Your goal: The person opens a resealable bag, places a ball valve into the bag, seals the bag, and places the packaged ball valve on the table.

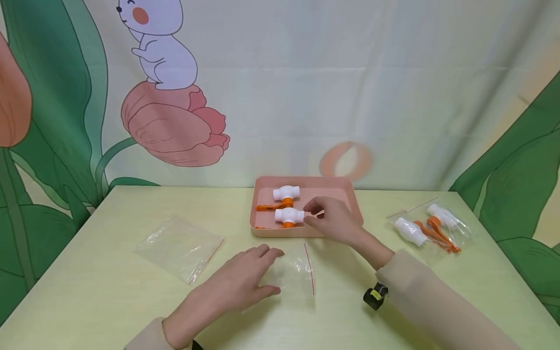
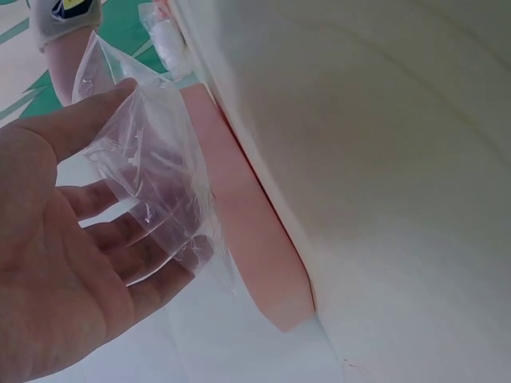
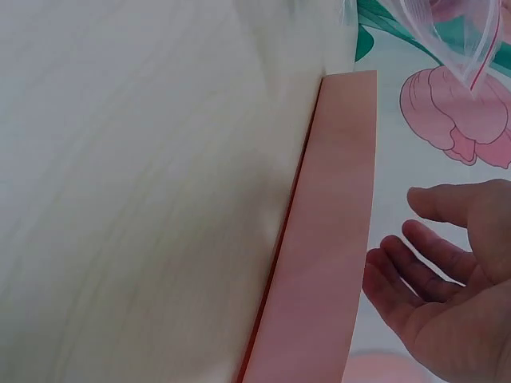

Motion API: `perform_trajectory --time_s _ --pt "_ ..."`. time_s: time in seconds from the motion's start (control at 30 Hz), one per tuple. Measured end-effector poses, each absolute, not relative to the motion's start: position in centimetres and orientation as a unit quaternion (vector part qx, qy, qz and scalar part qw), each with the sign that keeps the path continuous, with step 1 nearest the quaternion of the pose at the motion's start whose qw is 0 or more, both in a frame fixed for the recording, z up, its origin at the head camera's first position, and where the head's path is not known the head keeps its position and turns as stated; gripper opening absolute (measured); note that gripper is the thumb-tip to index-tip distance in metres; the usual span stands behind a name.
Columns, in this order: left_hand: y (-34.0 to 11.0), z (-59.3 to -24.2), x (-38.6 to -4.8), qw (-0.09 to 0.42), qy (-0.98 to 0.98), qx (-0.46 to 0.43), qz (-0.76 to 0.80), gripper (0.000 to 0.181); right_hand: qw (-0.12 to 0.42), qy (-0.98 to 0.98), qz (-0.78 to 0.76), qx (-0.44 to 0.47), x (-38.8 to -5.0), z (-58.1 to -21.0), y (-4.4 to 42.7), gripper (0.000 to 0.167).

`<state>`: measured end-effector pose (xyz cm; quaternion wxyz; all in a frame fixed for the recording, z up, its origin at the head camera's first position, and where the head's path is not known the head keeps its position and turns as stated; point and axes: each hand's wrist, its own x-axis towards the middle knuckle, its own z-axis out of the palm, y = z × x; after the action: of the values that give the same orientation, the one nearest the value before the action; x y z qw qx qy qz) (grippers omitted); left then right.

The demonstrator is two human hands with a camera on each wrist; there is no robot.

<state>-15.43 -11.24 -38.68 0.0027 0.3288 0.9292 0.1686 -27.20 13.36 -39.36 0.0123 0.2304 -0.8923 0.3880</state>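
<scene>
Head cam: L hand [image 1: 238,277] grips zip bag [image 1: 294,272] before tray [image 1: 302,233]; R hand [image 1: 336,221], empty, by front ball valve [image 1: 288,216] inside: prob. light, stiff, pinchable at ribbed end [image 1: 300,217].

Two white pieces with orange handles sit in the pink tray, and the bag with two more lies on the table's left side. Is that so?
Not left: the head view shows the bag with two more on the right side of the table. Two white pieces do sit in the pink tray.
</scene>
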Motion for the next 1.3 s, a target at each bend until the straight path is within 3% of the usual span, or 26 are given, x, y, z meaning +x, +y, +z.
perform_trajectory --time_s 0.6,1.3 --pt "-11.3 -38.6 -15.2 0.013 0.928 0.335 0.162 0.061 -0.077 -0.923 0.333 0.175 -30.0 -40.9 11.5 0.027" --pt "-11.2 -38.3 -15.4 0.014 0.929 0.335 0.159 0.062 -0.076 -0.897 0.411 0.146 -30.2 -40.3 12.1 0.023"
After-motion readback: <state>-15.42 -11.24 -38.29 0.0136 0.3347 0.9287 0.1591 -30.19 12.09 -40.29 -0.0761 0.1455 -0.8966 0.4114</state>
